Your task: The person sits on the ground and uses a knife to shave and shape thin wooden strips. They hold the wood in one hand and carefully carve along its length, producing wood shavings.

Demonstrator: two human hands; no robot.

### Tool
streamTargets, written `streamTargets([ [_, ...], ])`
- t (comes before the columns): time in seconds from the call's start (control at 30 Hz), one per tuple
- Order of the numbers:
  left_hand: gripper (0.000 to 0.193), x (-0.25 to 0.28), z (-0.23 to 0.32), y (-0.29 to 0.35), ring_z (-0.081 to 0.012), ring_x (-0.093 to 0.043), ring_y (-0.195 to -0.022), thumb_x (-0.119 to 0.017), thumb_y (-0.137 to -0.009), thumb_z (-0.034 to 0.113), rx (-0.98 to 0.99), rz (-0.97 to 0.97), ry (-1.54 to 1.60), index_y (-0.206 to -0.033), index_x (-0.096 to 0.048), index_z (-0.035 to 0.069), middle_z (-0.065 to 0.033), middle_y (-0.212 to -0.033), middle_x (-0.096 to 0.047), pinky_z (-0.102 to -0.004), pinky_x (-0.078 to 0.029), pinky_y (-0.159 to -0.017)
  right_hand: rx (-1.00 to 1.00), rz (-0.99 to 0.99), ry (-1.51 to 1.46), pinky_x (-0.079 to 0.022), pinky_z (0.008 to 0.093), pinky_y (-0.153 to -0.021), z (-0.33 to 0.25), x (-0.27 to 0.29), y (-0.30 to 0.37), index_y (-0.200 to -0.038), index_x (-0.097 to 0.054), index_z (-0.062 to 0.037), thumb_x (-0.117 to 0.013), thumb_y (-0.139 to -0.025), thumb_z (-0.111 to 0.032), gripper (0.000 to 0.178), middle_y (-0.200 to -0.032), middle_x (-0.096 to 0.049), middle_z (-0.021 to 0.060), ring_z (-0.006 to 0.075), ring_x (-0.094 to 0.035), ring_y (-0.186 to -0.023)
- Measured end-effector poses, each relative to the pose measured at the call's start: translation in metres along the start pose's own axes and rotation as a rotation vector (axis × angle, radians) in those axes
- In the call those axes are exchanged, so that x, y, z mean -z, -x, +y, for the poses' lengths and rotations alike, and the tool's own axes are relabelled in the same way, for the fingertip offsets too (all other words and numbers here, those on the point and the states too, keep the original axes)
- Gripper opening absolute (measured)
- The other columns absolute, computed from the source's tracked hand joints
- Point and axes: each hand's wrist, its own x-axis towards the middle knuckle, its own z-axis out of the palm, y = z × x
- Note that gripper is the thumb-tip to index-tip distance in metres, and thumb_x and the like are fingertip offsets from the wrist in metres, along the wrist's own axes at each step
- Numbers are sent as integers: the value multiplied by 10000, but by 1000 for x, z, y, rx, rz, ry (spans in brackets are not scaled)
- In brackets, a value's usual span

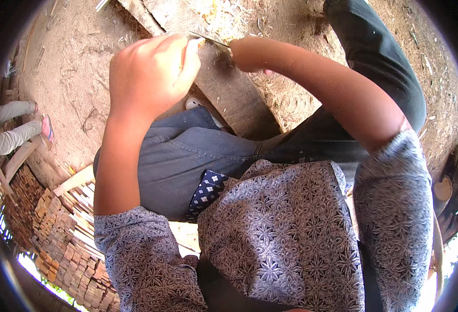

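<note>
My right hand is closed on a knife whose handle is hidden in the fist. The thin dark knife blade points left toward the fingers of my left hand. That hand is closed, its back turned up. A small pale tip, which looks like wood, shows by its thumb, right beside the blade; the rest of the piece is hidden by the hand. Under both hands a wide wooden plank runs slantwise between my legs.
Pale shavings litter the earth floor beyond the hands. Stacked small wood blocks stand at the lower left. Another person's legs, with a sandal, are at the far left. A cut log lies at the right edge.
</note>
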Motion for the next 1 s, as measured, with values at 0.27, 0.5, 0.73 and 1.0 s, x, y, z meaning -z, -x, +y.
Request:
streamTargets([
  [0.27,295,10,-36,6,-373,-657,-662,-599,-1000,305,284,-47,72,-847,-672,64,-163,-738,-667,-440,-500,-601,168,-4,177,-557,399,-517,39,-2,-17,-1089,-588,93,-470,-1044,-199,318,-868,-681,202,276,-673,-570],
  [0.5,358,7,-82,14,-313,-579,-620,-593,-1025,340,470,-81,260,-868,-617,20,-174,-685,-598,-381,-474,-633,76,180,-426,-539,315,-519,28,34,91,-1142,-646,33,-501,-1076,-296,365,-812,-692,114,167,-628,-551],
  [0.73,259,5,-88,15,-146,-605,-661,-624,-1032,269,452,-70,415,-962,-630,20,-84,-753,-655,-321,-489,-646,89,297,-692,-576,303,-598,22,27,135,-1313,-605,7,-516,-1062,-330,430,-820,-722,90,157,-653,-626],
  [1.0,260,4,-116,-2,-168,-715,-943,-649,-1038,250,671,-70,727,-1108,-625,1,-102,-1031,-708,-297,-618,-812,151,251,-634,-530,252,-554,29,21,123,-1463,-514,-32,-534,-1079,-276,456,-832,-715,51,91,-606,-582],
])
